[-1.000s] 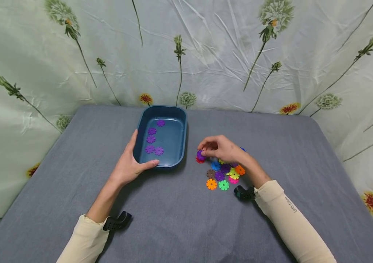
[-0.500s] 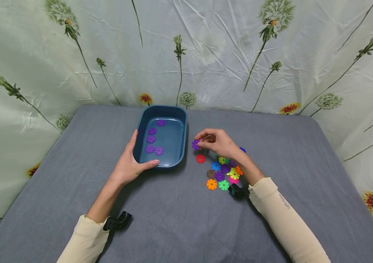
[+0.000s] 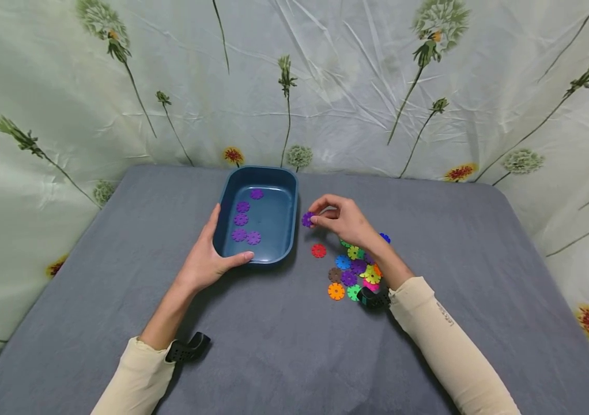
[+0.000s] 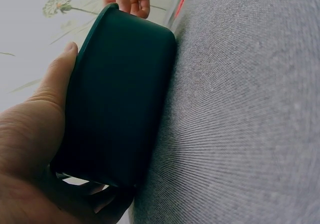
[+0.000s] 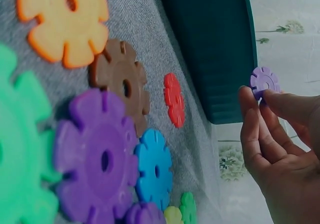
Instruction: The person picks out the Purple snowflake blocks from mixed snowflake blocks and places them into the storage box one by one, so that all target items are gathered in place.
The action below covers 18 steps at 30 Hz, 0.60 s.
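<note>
My right hand (image 3: 343,220) pinches a purple notched disc (image 5: 264,82) between thumb and fingertips, held up just right of the blue tub (image 3: 295,202). With my left hand (image 3: 207,259) I grip the tub's near left corner, the thumb over the near rim and the fingers along its left side; the left wrist view shows the fingers reaching round the tub's outer wall (image 4: 120,94). Several purple discs (image 3: 241,219) lie flat on the tub's floor. Below my right hand a loose pile of notched discs spreads on the cloth, among them a purple disc (image 3: 348,278) and a blue disc (image 3: 343,262).
A red disc (image 3: 318,251) lies apart, between the tub and the pile. Orange (image 3: 336,291) and brown (image 3: 335,275) discs sit at the pile's near left. Grey cloth (image 3: 274,346) covers the table, and a flowered curtain (image 3: 346,86) hangs behind its far edge.
My right hand has lifted the purple disc from over the red one and moved it up and left towards the tub. The left hand keeps its grip on the tub.
</note>
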Tool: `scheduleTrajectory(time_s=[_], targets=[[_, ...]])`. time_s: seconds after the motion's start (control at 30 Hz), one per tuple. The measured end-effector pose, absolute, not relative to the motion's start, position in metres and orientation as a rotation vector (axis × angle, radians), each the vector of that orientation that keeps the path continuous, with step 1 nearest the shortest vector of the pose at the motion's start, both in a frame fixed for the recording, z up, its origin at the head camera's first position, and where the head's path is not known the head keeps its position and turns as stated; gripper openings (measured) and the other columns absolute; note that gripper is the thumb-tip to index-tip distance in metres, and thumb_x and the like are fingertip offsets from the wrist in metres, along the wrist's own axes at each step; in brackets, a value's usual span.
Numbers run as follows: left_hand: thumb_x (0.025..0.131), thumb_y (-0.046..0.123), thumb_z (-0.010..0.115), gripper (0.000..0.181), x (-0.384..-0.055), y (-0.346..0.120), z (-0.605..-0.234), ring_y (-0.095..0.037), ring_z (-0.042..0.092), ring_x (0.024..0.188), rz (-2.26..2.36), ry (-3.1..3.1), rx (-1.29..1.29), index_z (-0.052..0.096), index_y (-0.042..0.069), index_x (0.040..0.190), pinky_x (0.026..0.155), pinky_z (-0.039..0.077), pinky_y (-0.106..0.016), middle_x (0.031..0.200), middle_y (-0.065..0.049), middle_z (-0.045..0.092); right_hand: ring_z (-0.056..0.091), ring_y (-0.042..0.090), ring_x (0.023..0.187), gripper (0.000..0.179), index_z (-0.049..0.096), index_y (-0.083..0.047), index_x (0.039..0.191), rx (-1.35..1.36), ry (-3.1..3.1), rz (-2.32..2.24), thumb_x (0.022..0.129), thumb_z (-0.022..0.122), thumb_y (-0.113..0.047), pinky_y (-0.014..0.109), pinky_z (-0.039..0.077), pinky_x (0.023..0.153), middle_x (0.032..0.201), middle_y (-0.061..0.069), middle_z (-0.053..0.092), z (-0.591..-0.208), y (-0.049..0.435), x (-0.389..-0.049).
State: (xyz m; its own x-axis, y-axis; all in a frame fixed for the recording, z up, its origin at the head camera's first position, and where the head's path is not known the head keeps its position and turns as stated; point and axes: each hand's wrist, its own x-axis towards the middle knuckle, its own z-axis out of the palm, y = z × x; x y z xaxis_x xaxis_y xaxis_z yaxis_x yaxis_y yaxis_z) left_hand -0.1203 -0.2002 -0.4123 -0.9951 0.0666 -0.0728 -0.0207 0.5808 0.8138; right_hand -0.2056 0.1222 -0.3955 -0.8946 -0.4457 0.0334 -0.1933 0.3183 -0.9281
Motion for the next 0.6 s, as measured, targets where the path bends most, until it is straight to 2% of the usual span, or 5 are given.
scheduleTrajectory(time_s=[0.1,0.23,0.47,0.6], targets=[[0.080,0.044,0.089,0.131,-0.120,-0.199,-0.413,-0.039,0.010,0.163,1.396,2.704,0.030,-0.007,0.032,0.168,0.125,0.018,-0.069,0.178,-0.010,0.002,0.075,0.018,0.095,0.016,0.069,-0.002,0.116,-0.581,2.363,-1.617,0.100,0.069,-0.006,0.052,0.060,0.092,0.119,0.017,0.069,-0.395,0.122,-0.206],[0.080,0.045,0.089,0.132,-0.120,-0.199,-0.413,-0.041,0.010,0.163,1.390,2.705,0.023,-0.008,0.032,0.168,0.124,0.018,-0.071,0.178,-0.011,0.001,0.075,0.025,0.097,0.015,0.070,-0.004,0.114,-0.590,2.369,-1.628,0.099,0.070,-0.007,0.051,0.060,0.090,0.115,0.016,0.071,-0.394,0.119,-0.206],[0.081,0.043,0.089,0.131,-0.120,-0.200,-0.414,-0.041,0.010,0.163,1.391,2.708,0.025,-0.007,0.031,0.168,0.125,0.018,-0.071,0.178,-0.011,0.002,0.068,0.024,0.095,0.014,0.072,-0.007,0.112,-0.649,2.430,-1.647,0.099,0.072,-0.013,0.030,0.057,0.080,0.109,0.012,0.072,-0.391,0.110,-0.207],[0.080,0.043,0.090,0.131,-0.120,-0.199,-0.413,-0.040,0.010,0.163,1.398,2.701,0.032,-0.007,0.031,0.168,0.125,0.018,-0.071,0.178,-0.011,0.001,0.069,0.024,0.093,0.015,0.072,-0.006,0.112,-0.637,2.404,-1.691,0.098,0.073,-0.012,0.032,0.058,0.081,0.108,0.013,0.072,-0.389,0.106,-0.207]])
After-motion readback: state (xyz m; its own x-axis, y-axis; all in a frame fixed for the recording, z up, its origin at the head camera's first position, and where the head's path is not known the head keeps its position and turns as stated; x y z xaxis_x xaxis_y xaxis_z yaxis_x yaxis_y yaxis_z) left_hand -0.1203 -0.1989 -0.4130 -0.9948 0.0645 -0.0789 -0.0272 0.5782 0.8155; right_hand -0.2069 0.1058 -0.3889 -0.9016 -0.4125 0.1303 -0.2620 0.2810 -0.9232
